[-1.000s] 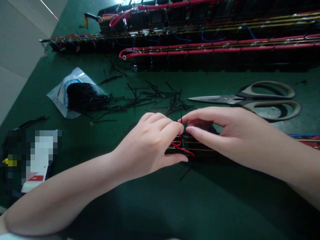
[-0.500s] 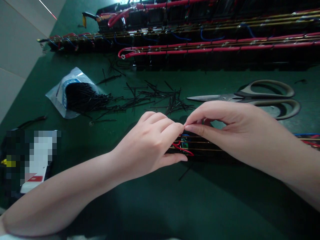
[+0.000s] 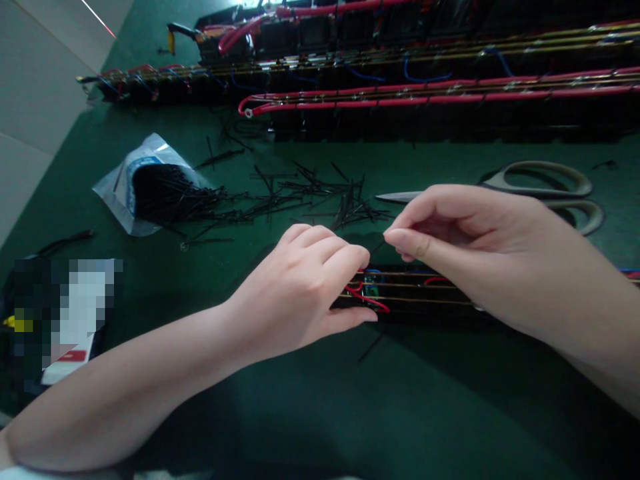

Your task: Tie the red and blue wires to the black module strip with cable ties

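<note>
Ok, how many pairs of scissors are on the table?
1. The scissors lie just beyond the right hand, which partly covers them. No other pair shows, though the hands could hide something.

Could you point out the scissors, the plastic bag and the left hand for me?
Scissors (image 3: 496,181): head view, on the grey handle near the upper loop.
Plastic bag (image 3: 119,191): head view, on its clear left side.
Left hand (image 3: 303,283): head view, on the back of the hand.

The single view comes from the person's head, facing forward and down. It looks closely over both hands and the green tabletop.
</note>
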`<state>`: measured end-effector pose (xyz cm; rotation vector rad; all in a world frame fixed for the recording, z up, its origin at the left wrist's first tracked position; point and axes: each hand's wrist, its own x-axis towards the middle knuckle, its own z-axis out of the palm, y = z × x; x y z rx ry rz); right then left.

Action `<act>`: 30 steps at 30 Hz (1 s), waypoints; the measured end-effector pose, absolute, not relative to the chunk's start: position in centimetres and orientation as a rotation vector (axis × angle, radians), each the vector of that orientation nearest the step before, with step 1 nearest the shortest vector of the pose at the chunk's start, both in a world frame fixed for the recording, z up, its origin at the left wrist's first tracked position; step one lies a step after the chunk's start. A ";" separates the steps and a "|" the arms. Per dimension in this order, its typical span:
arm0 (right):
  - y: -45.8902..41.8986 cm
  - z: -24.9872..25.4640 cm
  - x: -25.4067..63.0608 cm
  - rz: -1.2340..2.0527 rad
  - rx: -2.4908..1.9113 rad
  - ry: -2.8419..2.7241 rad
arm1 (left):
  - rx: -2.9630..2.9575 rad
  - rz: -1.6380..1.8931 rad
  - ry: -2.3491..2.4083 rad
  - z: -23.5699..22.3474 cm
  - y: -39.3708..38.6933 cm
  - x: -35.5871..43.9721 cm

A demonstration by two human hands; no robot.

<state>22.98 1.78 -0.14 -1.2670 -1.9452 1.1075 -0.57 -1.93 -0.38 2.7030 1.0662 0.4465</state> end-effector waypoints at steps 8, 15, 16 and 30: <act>1.7 0.3 22.7 1.060 -1.319 -1.970 | 2.614 0.412 1.059 -0.3 -2.1 -0.5; 1.8 0.2 22.7 1.072 -1.208 -2.127 | 2.616 0.430 1.073 -0.4 -2.0 -0.5; 1.8 0.0 22.7 1.087 -1.169 -2.175 | 2.620 0.429 1.071 -0.4 -2.0 -0.6; 1.6 -0.3 22.8 1.026 -1.109 -2.364 | 2.067 0.798 1.348 1.0 1.4 -2.6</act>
